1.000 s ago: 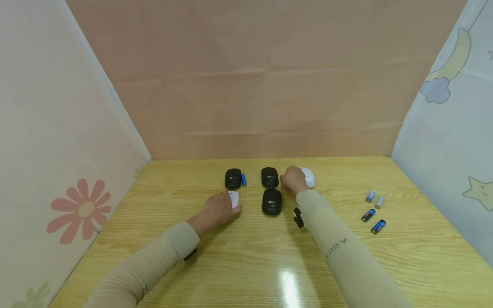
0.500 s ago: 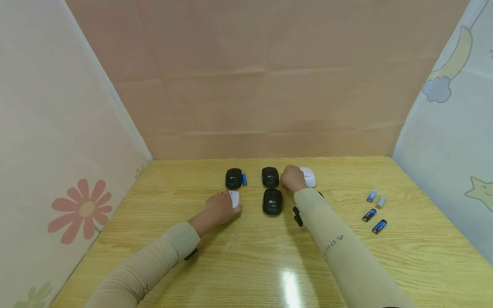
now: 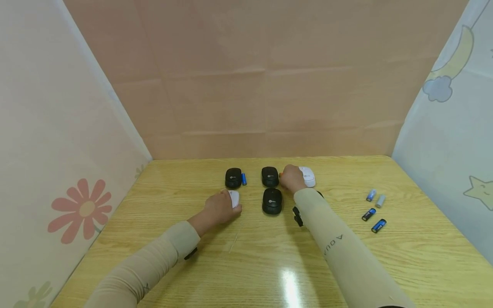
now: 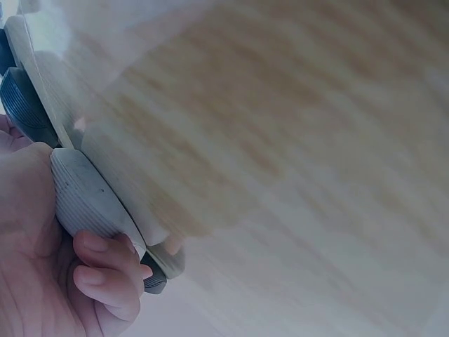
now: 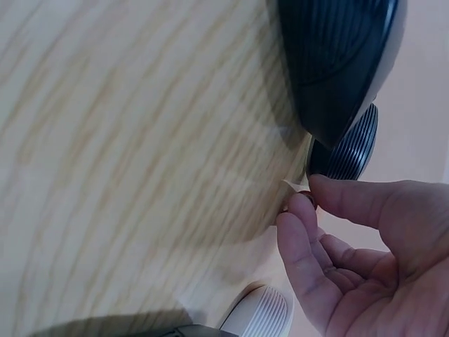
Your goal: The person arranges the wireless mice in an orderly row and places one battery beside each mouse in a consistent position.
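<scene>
At the table's left middle, my left hand [image 3: 218,207] holds a white computer mouse [image 3: 234,198] with fingers curled round its side. The left wrist view shows the ribbed flank of this white mouse [image 4: 91,196] against the palm. My right hand [image 3: 292,179], at the back, pinches a small orange battery [image 5: 308,196] between thumb and fingertips; most of it is hidden by the fingers. This pinch lies low over the table, just right of the back black mouse [image 3: 270,177]. Another white mouse [image 3: 308,176] stands right behind the right hand.
A black mouse [image 3: 272,202] sits front centre. At back left, a blue battery [image 3: 244,179] lies beside another black mouse [image 3: 233,178]. Several loose batteries [image 3: 368,214] lie on the right. A dark rounded edge [image 3: 320,194] shows past the right sleeve, mostly hidden.
</scene>
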`<control>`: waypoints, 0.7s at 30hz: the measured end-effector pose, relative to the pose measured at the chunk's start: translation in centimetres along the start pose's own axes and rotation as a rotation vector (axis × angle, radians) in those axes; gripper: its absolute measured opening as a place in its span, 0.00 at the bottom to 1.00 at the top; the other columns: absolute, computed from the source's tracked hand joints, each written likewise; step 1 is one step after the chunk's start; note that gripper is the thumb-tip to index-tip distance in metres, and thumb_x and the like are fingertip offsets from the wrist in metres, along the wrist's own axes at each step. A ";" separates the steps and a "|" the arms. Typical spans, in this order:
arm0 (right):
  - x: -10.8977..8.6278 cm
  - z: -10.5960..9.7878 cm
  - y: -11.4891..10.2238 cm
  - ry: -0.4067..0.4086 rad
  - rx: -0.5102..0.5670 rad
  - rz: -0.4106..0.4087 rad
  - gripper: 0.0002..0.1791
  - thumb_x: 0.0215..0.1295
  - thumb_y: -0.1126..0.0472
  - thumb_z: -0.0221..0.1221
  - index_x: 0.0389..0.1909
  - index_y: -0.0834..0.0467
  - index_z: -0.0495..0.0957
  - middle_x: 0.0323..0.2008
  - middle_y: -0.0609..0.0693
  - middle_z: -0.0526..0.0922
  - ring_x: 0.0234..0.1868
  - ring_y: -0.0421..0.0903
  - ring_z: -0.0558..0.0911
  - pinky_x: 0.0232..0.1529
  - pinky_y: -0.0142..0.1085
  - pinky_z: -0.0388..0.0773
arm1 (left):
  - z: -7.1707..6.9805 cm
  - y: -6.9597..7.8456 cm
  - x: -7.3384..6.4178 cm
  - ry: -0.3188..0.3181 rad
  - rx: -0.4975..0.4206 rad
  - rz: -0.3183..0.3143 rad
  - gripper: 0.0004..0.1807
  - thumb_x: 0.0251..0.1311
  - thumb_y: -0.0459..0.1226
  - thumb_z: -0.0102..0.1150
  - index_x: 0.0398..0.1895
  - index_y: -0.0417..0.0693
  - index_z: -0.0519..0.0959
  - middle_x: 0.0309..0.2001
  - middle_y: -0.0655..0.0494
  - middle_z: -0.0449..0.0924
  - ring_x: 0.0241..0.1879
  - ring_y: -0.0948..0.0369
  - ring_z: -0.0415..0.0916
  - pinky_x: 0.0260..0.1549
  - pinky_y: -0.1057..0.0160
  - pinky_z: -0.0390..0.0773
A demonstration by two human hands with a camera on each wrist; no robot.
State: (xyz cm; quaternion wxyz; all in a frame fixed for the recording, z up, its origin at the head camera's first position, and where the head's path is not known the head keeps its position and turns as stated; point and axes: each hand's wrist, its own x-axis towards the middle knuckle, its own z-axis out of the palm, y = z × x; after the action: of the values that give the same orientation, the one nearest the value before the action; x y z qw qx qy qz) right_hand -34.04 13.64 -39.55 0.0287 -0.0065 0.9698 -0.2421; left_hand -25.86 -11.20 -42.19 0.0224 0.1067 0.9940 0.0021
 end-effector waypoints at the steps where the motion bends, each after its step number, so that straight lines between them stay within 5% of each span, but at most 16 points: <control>1: 0.0 0.0 0.0 0.001 0.001 0.001 0.16 0.64 0.64 0.53 0.15 0.59 0.69 0.17 0.52 0.70 0.20 0.50 0.70 0.23 0.37 0.66 | 0.0 0.0 0.0 0.002 0.000 0.001 0.40 0.62 0.60 0.48 0.49 0.26 0.70 0.23 0.47 0.71 0.18 0.58 0.70 0.16 0.60 0.71; 21: -0.2 -0.2 -0.2 -0.012 -0.012 0.013 0.06 0.54 0.71 0.55 0.20 0.62 0.73 0.21 0.54 0.73 0.23 0.50 0.71 0.24 0.37 0.66 | -0.2 0.0 -0.2 0.007 -0.009 0.002 0.40 0.62 0.61 0.48 0.49 0.26 0.71 0.24 0.49 0.69 0.18 0.58 0.69 0.16 0.61 0.70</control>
State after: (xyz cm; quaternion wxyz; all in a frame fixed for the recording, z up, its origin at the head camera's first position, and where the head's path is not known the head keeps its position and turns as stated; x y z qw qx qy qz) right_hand -33.90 13.56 -39.30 0.0361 -0.0017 0.9710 -0.2362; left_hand -25.65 -11.24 -42.01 0.0193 0.1074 0.9940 0.0067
